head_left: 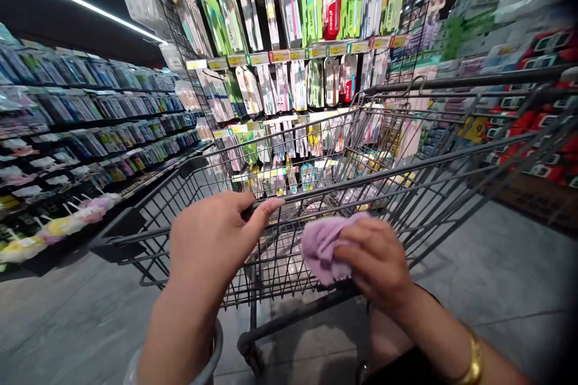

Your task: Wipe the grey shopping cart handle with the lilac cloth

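A dark wire shopping cart (406,192) stands in front of me in a shop aisle. My left hand (217,240) is closed round the cart's handle bar (311,194), thumb lying along it. My right hand (374,258) holds a pale purple cloth (323,243), fingers pressed on it against the cart's rear wire wall just below the handle. A gold bracelet (474,361) sits on my right wrist. The cart's basket looks to hold nothing I can make out.
A rack of hanging toothbrush packs (311,42) faces the cart. Shelves of packaged goods (90,126) line the left. Stacked boxes and packs (533,72) fill the right. Grey floor (497,271) lies around the cart.
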`<act>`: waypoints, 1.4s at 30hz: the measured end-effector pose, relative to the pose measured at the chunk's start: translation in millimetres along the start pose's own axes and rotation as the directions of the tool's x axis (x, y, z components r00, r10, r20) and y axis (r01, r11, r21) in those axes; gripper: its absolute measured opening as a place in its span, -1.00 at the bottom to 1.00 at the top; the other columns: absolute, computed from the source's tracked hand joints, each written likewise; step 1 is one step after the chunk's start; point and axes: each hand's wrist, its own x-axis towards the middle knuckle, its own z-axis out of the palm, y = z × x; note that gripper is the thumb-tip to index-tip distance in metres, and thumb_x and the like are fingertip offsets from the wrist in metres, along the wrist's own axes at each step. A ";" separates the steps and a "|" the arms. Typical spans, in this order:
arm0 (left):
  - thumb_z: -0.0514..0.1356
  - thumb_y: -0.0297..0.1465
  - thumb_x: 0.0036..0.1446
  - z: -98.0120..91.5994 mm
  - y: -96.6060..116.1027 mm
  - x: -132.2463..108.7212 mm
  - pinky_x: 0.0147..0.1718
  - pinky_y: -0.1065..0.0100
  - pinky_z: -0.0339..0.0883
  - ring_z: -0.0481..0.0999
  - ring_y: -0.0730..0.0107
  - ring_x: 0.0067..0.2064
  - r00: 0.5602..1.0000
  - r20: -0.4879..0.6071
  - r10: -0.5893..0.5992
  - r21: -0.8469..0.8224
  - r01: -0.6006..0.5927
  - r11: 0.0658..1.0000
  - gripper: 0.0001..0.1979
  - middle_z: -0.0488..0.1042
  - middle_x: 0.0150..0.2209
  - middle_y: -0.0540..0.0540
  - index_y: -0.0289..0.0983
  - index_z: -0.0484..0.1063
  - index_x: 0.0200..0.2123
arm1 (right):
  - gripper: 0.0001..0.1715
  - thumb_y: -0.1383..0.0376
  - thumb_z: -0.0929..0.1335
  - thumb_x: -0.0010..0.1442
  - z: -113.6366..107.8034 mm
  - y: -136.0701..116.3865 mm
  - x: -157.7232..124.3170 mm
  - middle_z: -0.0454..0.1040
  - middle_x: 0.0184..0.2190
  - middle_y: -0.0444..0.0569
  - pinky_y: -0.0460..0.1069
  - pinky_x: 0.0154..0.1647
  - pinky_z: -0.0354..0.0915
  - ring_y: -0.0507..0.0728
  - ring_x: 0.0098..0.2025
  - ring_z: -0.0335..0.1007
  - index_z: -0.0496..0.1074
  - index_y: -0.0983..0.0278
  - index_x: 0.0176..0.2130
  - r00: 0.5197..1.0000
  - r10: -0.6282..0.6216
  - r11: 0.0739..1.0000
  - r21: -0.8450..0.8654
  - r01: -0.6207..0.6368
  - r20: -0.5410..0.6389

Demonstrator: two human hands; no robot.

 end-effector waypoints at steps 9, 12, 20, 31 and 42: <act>0.10 -0.07 0.31 20.2 50.0 -9.9 -0.14 0.12 0.17 0.46 0.09 -0.11 0.955 -0.154 0.252 -0.095 -0.268 0.959 -0.53 0.56 -0.12 -0.18 -0.22 0.41 0.12 | -0.87 0.43 0.38 0.20 25.1 -10.7 -9.0 0.55 -0.20 -0.08 0.09 -0.09 0.34 0.14 -0.10 0.38 0.51 0.22 -0.26 1.000 -0.018 0.995 -0.098 0.017 -0.014; 0.10 -0.02 0.29 27.0 48.6 -10.7 -0.22 0.13 0.10 0.41 0.10 -0.18 0.957 -0.171 0.235 -0.033 -0.244 0.969 -0.54 0.53 -0.21 -0.17 -0.23 0.43 0.05 | -0.86 0.41 0.36 0.25 31.4 -17.7 -25.6 0.57 -0.18 -0.14 0.06 -0.14 0.33 0.11 -0.11 0.40 0.52 0.20 -0.28 0.994 -0.070 0.991 -0.109 0.078 0.078; 0.07 0.00 0.30 29.9 36.1 -8.7 -0.25 0.17 0.04 0.37 0.12 -0.20 0.954 -0.202 0.221 -0.019 -0.230 0.973 -0.56 0.52 -0.25 -0.14 -0.22 0.44 -0.04 | -0.73 0.48 0.36 0.16 1.1 9.4 45.2 0.49 -0.18 -0.10 0.15 0.09 0.28 0.13 -0.01 0.33 0.49 0.14 -0.20 0.970 0.123 0.988 -0.069 -0.140 -0.211; 0.00 -0.04 0.36 40.5 11.2 -1.5 -0.34 0.22 -0.06 0.32 0.21 -0.33 0.951 -0.267 0.155 0.050 -0.147 0.988 -0.59 0.44 -0.42 -0.07 -0.21 0.46 -0.25 | -0.76 0.43 0.34 0.23 2.5 6.4 -0.5 0.54 -0.12 -0.12 0.12 0.03 0.29 0.15 -0.01 0.36 0.50 0.14 -0.15 0.996 0.061 0.996 -0.076 -0.056 0.066; 0.03 0.02 0.32 35.3 -3.5 3.9 -0.42 0.30 -0.09 0.26 0.30 -0.45 0.974 -0.226 0.015 -0.053 -0.028 0.998 -0.50 0.31 -0.58 0.00 -0.20 0.42 -0.48 | -0.84 0.39 0.33 0.27 20.0 -1.6 -36.9 0.56 -0.12 -0.13 0.10 -0.02 0.26 0.15 -0.03 0.33 0.51 0.19 -0.19 0.979 0.056 0.995 -0.097 -0.038 0.195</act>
